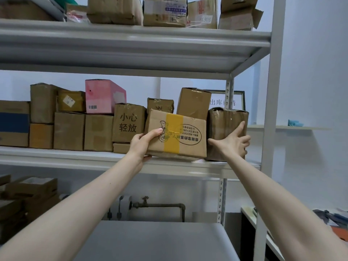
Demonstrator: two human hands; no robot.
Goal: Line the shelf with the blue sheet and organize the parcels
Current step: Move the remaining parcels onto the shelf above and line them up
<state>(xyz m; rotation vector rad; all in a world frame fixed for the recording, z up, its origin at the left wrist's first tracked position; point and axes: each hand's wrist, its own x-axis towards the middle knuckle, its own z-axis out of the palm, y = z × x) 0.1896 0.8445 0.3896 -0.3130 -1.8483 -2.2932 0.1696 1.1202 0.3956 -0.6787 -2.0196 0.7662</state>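
Left hand gripping yellow-taped parcel, long axis left-right, front edge tilted, right hand fingers spread wide against taped brown parcel, middle shelf.

Matt brown cardboard parcel with glossy yellow tape; smooth grey painted-metal shelf.

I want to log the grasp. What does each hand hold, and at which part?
Left hand grips the yellow-taped box at its lower left corner. Right hand presses on the front of the tape-wrapped parcel, fingers spread.
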